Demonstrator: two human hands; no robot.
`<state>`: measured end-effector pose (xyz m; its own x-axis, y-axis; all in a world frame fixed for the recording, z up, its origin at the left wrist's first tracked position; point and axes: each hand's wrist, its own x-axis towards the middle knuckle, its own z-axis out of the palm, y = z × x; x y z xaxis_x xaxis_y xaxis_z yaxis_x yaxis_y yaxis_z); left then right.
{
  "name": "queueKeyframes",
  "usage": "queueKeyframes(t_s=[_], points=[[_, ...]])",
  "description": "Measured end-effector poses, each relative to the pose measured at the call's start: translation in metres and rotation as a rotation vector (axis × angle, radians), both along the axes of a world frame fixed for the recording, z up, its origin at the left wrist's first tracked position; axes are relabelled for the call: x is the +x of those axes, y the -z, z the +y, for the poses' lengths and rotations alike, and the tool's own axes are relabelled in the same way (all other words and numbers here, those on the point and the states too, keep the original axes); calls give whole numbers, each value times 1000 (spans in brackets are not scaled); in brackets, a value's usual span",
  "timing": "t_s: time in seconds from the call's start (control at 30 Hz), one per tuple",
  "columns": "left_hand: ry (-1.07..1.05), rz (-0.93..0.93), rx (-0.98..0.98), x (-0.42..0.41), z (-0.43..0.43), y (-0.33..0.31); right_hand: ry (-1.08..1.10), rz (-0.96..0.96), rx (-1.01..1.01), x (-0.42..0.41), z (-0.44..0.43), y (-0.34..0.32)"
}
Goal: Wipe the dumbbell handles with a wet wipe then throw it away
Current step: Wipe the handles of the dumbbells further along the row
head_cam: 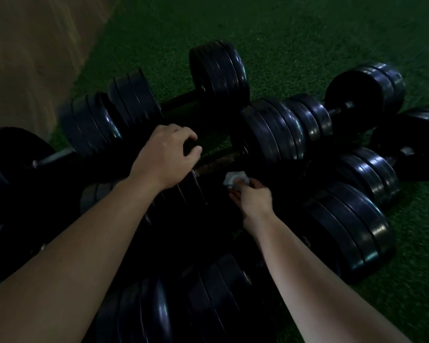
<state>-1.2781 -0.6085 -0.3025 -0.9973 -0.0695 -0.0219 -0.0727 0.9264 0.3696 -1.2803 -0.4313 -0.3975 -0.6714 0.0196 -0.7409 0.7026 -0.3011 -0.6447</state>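
**A:** How are the arms set?
**B:** Both reach forward and down. The left hand [166,154] is palm-down, with fingers and thumb curled round the dark left end of the middle dumbbell [273,134].
**A:** And the right?
**B:** The right hand [254,200], nearer and further right, pinches the crumpled white wet wipe [234,180] just beside that dumbbell's handle [221,162]. I can't tell whether they touch.
**A:** Any writing?
**B:** The plates are too dark to read.
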Motion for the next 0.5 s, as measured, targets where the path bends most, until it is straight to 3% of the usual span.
queueKeyframes(t_s=[0.27, 0.5], points=[[-2, 27, 3, 1, -2, 5, 356, -96, -304, -17, -21, -19], [-38, 36, -2, 2, 3, 3, 424, -151, -420, -18, -23, -25]])
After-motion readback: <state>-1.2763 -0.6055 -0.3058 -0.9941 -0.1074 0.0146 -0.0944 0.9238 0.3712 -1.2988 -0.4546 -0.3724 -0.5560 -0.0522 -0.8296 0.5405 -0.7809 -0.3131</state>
